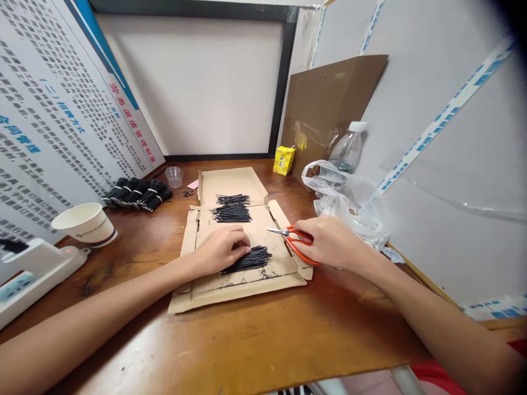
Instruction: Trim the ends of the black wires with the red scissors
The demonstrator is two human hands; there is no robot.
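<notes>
A flattened cardboard box [230, 282] lies on the wooden table [263, 340]. My left hand [220, 249] rests on it with fingers curled over a loose pile of thin black sticks [251, 259]. My right hand [329, 241] is closed on the handles of orange scissors [294, 238], whose blades point left and lie near the cardboard's right flap. Two more piles of black sticks [231, 208] sit farther back on the cardboard.
Tied bundles of black sticks [138, 193] lie at the back left beside a small clear cup [174, 176]. A paper cup [85, 224] and a white device [35, 269] stand left. A yellow carton [284, 159], plastic bottle [348, 147] and plastic bag [349, 203] are right.
</notes>
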